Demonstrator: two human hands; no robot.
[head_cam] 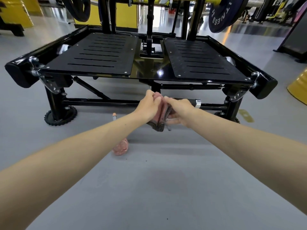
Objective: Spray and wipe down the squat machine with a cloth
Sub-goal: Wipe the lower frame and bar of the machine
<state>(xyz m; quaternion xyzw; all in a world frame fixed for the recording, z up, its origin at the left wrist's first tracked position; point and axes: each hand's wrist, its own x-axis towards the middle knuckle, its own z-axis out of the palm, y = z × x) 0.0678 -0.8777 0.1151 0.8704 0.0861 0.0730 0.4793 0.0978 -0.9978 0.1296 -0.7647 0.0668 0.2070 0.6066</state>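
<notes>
The black squat machine [149, 70] fills the upper half, its two slotted foot plates facing me. Both arms reach forward just below the platform's front edge. My left hand [149, 105] and my right hand [180, 109] together grip a pink and grey cloth [160, 119], bunched between them in front of the machine's lower crossbar. A pink spray bottle [120, 146] stands on the grey floor below my left forearm, which hides part of it; its nozzle shows above the arm.
Weight plates [222, 14] hang on the bar at the top left and top right. Yellow equipment [299, 87] stands at the right edge and back left. The machine's wheels [60, 116] rest on the floor. Grey floor [157, 188] spreads in front of me.
</notes>
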